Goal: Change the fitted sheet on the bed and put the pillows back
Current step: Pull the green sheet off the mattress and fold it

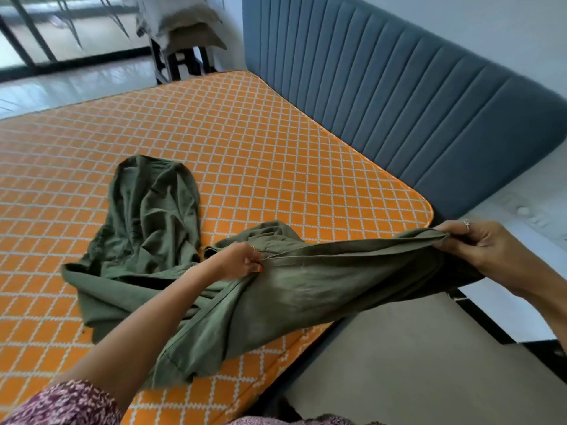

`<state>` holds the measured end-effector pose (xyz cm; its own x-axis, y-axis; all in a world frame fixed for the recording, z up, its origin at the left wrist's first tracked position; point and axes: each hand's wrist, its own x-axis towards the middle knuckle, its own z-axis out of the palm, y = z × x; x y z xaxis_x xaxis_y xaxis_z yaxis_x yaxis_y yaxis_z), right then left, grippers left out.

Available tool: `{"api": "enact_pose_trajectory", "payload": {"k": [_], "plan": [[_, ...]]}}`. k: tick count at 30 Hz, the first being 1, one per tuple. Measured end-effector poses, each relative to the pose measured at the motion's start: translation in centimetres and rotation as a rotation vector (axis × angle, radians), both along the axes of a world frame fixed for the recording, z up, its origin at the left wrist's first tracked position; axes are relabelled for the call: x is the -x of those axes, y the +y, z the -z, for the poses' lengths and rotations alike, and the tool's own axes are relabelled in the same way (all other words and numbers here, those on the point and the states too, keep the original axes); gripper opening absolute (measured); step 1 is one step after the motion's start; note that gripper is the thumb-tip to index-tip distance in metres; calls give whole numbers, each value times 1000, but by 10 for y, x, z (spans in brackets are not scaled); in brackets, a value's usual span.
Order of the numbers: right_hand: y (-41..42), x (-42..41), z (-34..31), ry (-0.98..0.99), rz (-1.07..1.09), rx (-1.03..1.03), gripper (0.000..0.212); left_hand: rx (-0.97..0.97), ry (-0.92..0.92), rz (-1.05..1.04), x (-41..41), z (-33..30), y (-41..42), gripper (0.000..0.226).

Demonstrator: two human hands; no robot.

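Both hands are clamped on the olive green sheet (306, 280): left hand (242, 260) pinches its hem mid-bed, right hand (481, 246) grips the edge past the bare orange mattress (245, 142) corner, rest bunched on top.

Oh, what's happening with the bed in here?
A person is sorting out a green fitted sheet on a bare orange checked mattress. The left hand pinches the sheet's edge near the middle, and the right hand grips the same edge out past the mattress corner by the grey-blue headboard, holding it taut between them. The rest lies bunched on the mattress; no corner is fitted yet. Pillows wait stacked on a stand by the window.
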<state>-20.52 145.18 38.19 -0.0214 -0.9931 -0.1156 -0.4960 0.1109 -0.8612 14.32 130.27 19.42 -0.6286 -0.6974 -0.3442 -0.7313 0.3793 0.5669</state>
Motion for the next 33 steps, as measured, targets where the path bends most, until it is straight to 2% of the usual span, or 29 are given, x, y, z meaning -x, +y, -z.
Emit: {"api": "enact_pose_trajectory", "payload": {"k": [5, 7, 8, 9, 10, 11, 13, 14, 16, 18, 26, 33], "plan": [[-25, -10, -14, 71, -46, 77, 54, 194, 53, -144, -32, -19, 4, 17], [-35, -18, -20, 78, -69, 114, 35, 252, 80, -218, -42, -27, 5, 16], [-38, -23, -23, 42, -83, 126, 14, 256, 71, -234, -44, -30, 7, 16], [-41, -27, -28, 42, -119, 141, 11, 242, 59, -234, -46, -31, 8, 17], [-44, -30, -29, 43, -140, 156, 27, 224, 54, -225, -45, -32, 10, 18], [-45, -30, -29, 57, -172, 155, 32, 205, 64, -219, -44, -31, 13, 20], [-42, -34, -34, 53, -187, 152, 22, 172, 97, -245, -41, -29, 17, 23], [-39, -36, -35, 28, -176, 129, 6, 147, 118, -278, -40, -26, 19, 23], [-34, -32, -34, 24, -153, 110, 39, 103, 141, -329, -36, -21, 26, 23], [-29, -31, -28, 17, -90, 93, 55, 63, 163, -329, -33, -9, 36, 24], [-5, -16, -5, 49, 27, 0, 64, 29, 37, -212, -8, 39, 78, 25], [2, -10, -2, 21, 81, -46, 66, 102, 164, -112, 0, 43, 44, 21]]}}
